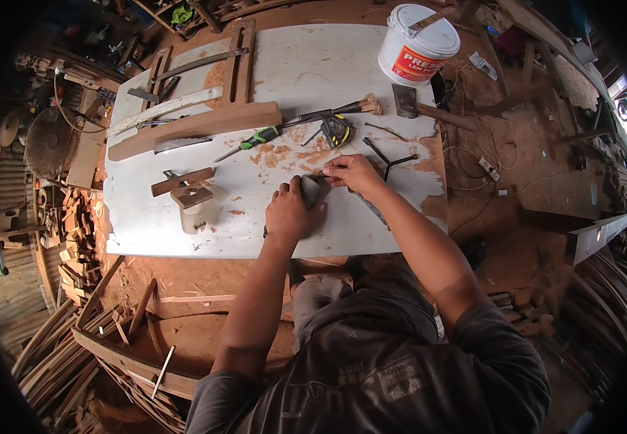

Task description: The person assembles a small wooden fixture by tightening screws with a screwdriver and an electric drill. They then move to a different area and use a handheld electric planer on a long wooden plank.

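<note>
My left hand (289, 211) is wrapped around a dark grey, rounded tool (315, 191) above the near middle of the white tabletop. The hand hides much of it, so its kind cannot be told. At the tool's far end, the fingertips of my right hand (353, 173) are pinched together; what lies between them is too small to make out. Below my right forearm a narrow grey strip (373, 208) rests on the table. A black Y-shaped wrench (388, 157) lies just beyond my right wrist, and a yellow-black tape measure (337, 132) sits farther back.
A green-handled screwdriver (259, 137) and a long wooden board (197, 129) lie left of the tape measure. Nearer left, a wooden hand plane (191, 195) rests on a pale cylinder (192, 218). At the right edge are a hammer-like tool (405, 101) and a white bucket (420, 45).
</note>
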The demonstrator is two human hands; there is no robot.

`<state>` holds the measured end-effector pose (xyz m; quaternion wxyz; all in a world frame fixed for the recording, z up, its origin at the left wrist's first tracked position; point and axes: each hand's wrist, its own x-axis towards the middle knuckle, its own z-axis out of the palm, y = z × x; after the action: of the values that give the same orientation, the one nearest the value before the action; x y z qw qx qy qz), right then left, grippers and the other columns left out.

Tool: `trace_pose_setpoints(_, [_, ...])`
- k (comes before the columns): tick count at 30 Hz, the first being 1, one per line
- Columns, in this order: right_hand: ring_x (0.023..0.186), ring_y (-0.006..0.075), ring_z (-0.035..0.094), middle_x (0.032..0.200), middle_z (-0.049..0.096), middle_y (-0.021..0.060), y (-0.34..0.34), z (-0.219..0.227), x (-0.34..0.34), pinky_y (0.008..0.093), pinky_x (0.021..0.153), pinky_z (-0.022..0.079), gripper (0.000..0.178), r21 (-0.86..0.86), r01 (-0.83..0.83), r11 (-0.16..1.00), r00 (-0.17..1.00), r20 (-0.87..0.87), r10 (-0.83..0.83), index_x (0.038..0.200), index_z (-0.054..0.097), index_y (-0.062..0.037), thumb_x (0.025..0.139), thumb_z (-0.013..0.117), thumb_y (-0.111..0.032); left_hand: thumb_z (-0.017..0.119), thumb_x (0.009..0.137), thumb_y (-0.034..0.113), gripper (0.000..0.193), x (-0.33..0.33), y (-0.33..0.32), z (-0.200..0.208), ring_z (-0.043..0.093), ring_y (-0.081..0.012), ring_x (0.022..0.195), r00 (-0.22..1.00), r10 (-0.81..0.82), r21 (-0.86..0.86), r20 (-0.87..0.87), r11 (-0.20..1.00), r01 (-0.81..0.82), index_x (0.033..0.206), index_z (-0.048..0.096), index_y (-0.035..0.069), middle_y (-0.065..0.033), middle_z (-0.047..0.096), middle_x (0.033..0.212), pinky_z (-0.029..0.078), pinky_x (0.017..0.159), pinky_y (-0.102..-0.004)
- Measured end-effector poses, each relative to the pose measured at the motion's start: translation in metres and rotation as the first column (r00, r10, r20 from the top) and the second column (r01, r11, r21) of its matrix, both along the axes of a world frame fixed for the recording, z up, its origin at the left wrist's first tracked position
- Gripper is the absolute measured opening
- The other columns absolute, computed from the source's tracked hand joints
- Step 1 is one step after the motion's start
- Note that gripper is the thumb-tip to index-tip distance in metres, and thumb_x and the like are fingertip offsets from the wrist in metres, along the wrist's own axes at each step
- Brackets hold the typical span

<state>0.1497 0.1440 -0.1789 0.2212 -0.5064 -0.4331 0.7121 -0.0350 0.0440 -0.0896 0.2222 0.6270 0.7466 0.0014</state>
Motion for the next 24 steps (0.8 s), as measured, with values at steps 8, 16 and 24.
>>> trace_pose_setpoints(8, [0.082,0.0118,0.07,0.095,0.073,0.004,0.01,0.001,0.005,0.03,0.078,0.065,0.023,-0.062,-0.033,0.998,0.997,-0.072,0.029,0.112,0.075,0.0019,0.098,0.079,-0.016,0.082,0.082,0.048,0.084,0.0,0.001,-0.003,0.07,-0.0396,0.117,1.0,0.022,-0.035,0.008,0.999,-0.021,0.149,0.052,0.009,-0.0205,0.069,0.127,0.058,0.098,-0.05])
trace_pose_setpoints(16, [0.085,0.0147,0.072,0.096,0.073,0.0069,0.01,0.005,0.004,0.0303,0.076,0.065,0.022,-0.073,-0.054,0.996,0.995,-0.082,0.048,0.11,0.076,0.0034,0.097,0.079,-0.013,0.082,0.082,0.048,0.082,0.002,0.003,0.003,0.07,-0.039,0.117,1.0,0.017,-0.035,0.004,0.999,-0.017,0.149,0.053,0.009,-0.0205,0.07,0.127,0.058,0.098,-0.0499])
trace_pose_setpoints(24, [0.105,0.0131,0.07,0.115,0.073,0.004,0.004,0.023,-0.006,0.0339,0.094,0.061,0.026,-0.139,-0.1,0.985,0.975,-0.211,0.07,0.124,0.07,-0.0026,0.102,0.074,-0.016,0.087,0.08,0.046,0.083,-0.023,-0.004,-0.006,0.074,-0.0419,0.107,0.969,0.08,0.004,0.233,0.997,-0.083,0.144,0.057,0.003,-0.0248,0.076,0.115,0.059,0.092,-0.0502])
